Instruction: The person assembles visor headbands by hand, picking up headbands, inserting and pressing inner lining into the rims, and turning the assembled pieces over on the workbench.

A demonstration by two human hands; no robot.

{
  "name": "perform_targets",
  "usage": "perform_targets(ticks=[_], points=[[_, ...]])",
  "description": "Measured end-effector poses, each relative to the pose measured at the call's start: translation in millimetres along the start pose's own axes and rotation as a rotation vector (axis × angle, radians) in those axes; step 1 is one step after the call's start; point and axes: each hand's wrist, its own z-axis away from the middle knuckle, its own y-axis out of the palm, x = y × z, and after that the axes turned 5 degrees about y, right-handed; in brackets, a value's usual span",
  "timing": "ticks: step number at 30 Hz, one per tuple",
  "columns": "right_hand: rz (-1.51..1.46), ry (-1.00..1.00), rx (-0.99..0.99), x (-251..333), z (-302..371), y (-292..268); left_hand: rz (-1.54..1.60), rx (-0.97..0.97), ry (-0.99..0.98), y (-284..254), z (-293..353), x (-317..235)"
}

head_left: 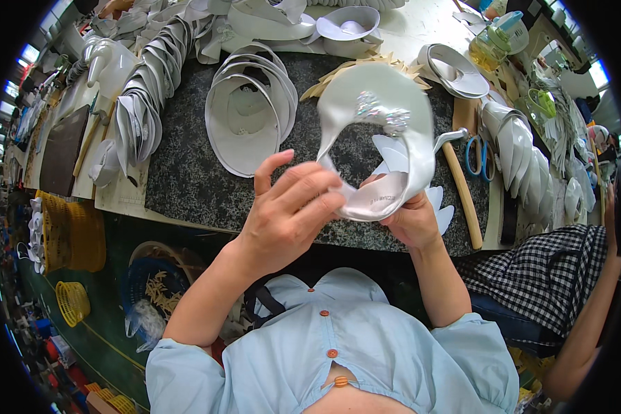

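Observation:
A white shoe upper (393, 86) with a shiny iridescent patch on its front is held up over a dark speckled work board (179, 183). My right hand (415, 222) grips its heel end, thumb and fingers closed around the edge. Bent fingers of my left hand (290, 207) press at the other side of the heel opening; their tips are partly hidden and slightly blurred. Just beyond the upper lie thin cream-coloured pieces (317, 84), fanned out. White petal-shaped pieces (440, 209) show beside my right hand.
Nested white uppers (248, 114) stand left of my hands, with a long stacked row (155, 83) farther left. A hammer (466, 196) and blue-handled scissors (477, 157) lie at right. More uppers (517, 155) are beyond them. A person in a checkered garment (545, 276) sits close on the right.

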Motion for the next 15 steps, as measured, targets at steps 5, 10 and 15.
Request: perform_targets(ticks=[5,10,15], points=[[0.249,-0.126,-0.122,3,-4,15,0.211,-0.084,-0.355,11,4,-2],[1.076,-0.314,-0.050,-1,-13,19,1.492,-0.089,-0.844,27,11,-6],[1.219,-0.148,0.222,32,-12,13,1.204,-0.081,-0.808,22,13,8]])
